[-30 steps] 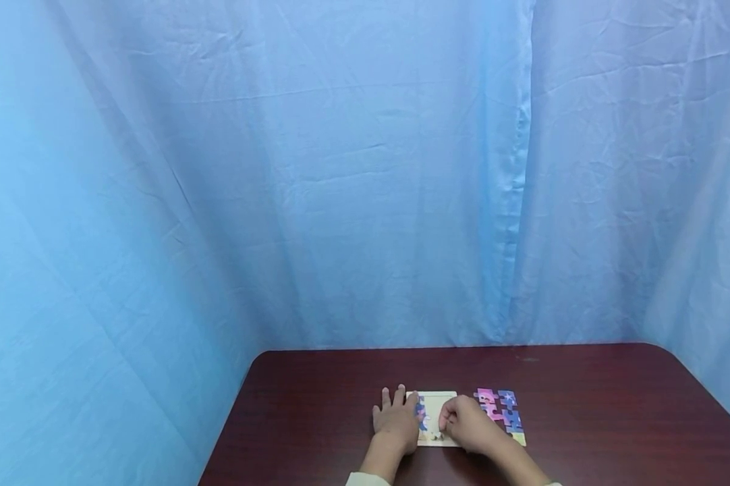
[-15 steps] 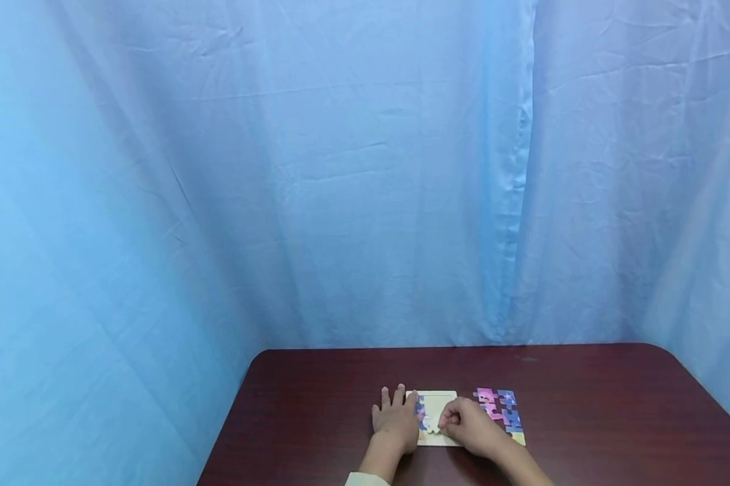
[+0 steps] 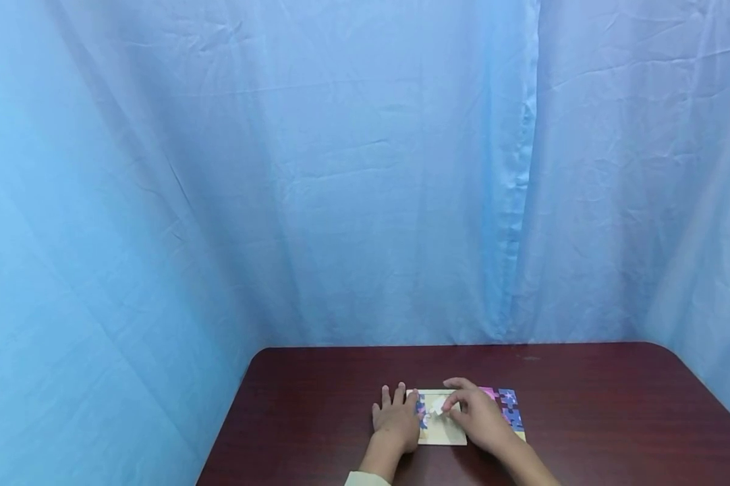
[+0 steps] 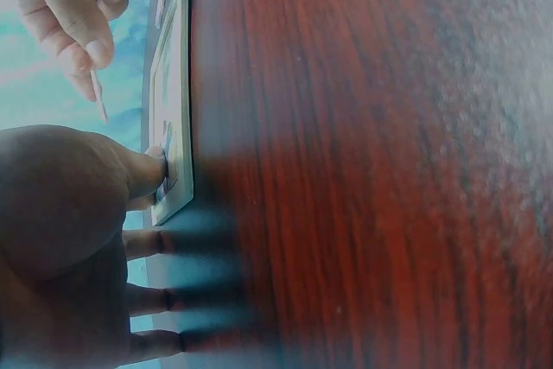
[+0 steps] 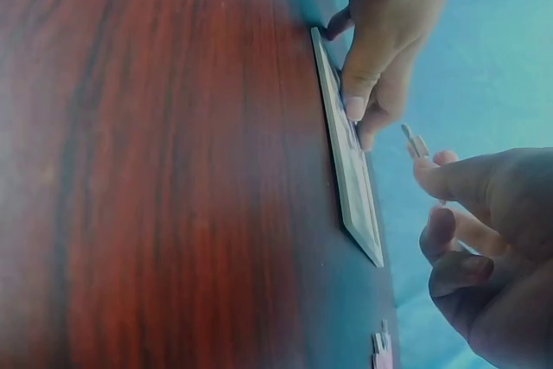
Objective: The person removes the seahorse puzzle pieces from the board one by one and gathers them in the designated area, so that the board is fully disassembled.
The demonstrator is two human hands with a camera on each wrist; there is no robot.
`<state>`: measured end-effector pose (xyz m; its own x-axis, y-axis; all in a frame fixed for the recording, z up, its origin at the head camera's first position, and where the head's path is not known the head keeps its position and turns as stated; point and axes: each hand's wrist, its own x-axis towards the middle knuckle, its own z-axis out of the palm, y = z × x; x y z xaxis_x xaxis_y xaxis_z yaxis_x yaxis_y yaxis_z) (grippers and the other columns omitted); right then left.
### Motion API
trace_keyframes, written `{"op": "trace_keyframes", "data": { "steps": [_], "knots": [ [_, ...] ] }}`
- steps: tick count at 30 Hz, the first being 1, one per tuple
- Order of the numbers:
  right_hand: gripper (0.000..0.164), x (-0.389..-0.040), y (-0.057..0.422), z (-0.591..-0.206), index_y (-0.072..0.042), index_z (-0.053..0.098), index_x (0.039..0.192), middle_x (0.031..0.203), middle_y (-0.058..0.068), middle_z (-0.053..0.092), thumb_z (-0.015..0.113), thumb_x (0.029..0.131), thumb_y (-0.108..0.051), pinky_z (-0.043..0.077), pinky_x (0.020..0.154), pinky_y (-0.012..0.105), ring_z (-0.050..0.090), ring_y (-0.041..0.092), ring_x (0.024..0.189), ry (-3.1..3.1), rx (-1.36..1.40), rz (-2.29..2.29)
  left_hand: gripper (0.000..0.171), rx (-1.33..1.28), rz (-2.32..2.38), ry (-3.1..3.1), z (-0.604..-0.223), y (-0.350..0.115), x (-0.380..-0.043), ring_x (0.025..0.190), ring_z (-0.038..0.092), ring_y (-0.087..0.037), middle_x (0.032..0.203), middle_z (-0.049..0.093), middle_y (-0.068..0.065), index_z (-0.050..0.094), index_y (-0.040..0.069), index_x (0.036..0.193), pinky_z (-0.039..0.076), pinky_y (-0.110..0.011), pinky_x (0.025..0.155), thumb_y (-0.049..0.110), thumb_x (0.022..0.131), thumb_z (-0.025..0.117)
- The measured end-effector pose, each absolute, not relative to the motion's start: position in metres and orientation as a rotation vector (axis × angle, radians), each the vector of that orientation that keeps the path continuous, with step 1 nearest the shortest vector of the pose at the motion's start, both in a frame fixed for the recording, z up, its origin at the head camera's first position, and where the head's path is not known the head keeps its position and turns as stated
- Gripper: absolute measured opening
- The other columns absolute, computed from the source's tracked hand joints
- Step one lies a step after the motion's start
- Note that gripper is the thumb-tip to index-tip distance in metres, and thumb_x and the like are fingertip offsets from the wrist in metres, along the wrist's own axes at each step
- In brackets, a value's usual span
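Note:
A shallow puzzle tray (image 3: 451, 440) with a pale frame lies on the table. Along its left side sit colourful puzzle pieces (image 3: 423, 412), partly covered by my left hand (image 3: 395, 426). That hand rests flat with fingers spread, its thumb pressing on the tray's left part, as the left wrist view shows. Over the middle of the tray, my right hand (image 3: 479, 417) pinches a pale-looking puzzle piece (image 3: 437, 406) between thumb and finger. In the right wrist view this thin piece (image 5: 417, 142) is held up above the tray, seen nearly edge-on.
To the right of the tray lie several pink and blue puzzle pieces (image 3: 510, 410) joined in a block, partly hidden behind the right hand. The dark red wooden table (image 3: 316, 405) has rounded back corners. Blue curtains (image 3: 365, 202) hang behind and beside it.
My right hand has lifted the puzzle piece from the tray's lower part and moved it up and away, uncovering the tray's lower right corner. My left hand stays in place.

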<state>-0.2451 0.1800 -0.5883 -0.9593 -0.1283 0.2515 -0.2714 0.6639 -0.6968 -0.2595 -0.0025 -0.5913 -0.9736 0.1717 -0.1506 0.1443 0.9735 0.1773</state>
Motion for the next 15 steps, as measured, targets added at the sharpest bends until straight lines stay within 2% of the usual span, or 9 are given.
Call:
{"op": "trace_keyframes", "data": {
  "steps": [3,7,9,12,15],
  "knots": [
    [0.024,-0.246,0.182,-0.587,-0.021,0.074,0.078,0.127,0.01,0.076,0.08,0.087,0.0,0.04,0.056,0.02,0.043,-0.002,0.059,-2.702,0.317,1.227,0.049,0.239,0.254,2.961,-0.588,-0.002,-0.258,0.16,0.033,-0.038,0.17,0.042,-0.003,0.051,0.031,0.157,0.041,-0.062,0.121,0.039,0.109,0.053],
    [0.024,-0.246,0.185,-0.588,-0.02,0.073,0.079,0.12,0.008,0.078,0.077,0.089,0.001,0.039,0.058,0.02,0.042,0.001,0.061,-2.729,0.278,1.275,0.049,0.238,0.254,2.968,-0.584,-0.002,-0.256,0.159,0.036,-0.039,0.169,0.044,-0.004,0.053,0.029,0.156,0.042,-0.062,0.12,0.039,0.108,0.055],
    [0.024,-0.245,0.186,-0.589,-0.02,0.072,0.081,0.11,0.006,0.078,0.075,0.09,0.002,0.039,0.058,0.02,0.042,0.001,0.061,-2.731,0.273,1.305,0.049,0.244,0.251,2.967,-0.582,-0.002,-0.255,0.159,0.036,-0.04,0.168,0.045,-0.005,0.053,0.029,0.156,0.043,-0.062,0.119,0.039,0.107,0.056],
    [0.023,-0.243,0.189,-0.588,-0.02,0.07,0.084,0.095,0.002,0.071,0.073,0.092,0.002,0.04,0.056,0.022,0.043,0.001,0.059,-2.731,0.305,1.361,0.05,0.252,0.249,2.96,-0.577,-0.003,-0.252,0.158,0.037,-0.04,0.168,0.045,-0.006,0.054,0.028,0.155,0.043,-0.062,0.118,0.039,0.107,0.057],
    [0.019,-0.242,0.192,-0.587,-0.018,0.067,0.088,0.081,-0.001,0.058,0.07,0.096,-0.002,0.041,0.055,0.022,0.042,0.0,0.058,-2.744,0.358,1.425,0.05,0.25,0.253,2.958,-0.577,-0.003,-0.252,0.159,0.036,-0.04,0.168,0.044,-0.006,0.053,0.028,0.156,0.043,-0.062,0.119,0.04,0.107,0.056]
  ]
}}
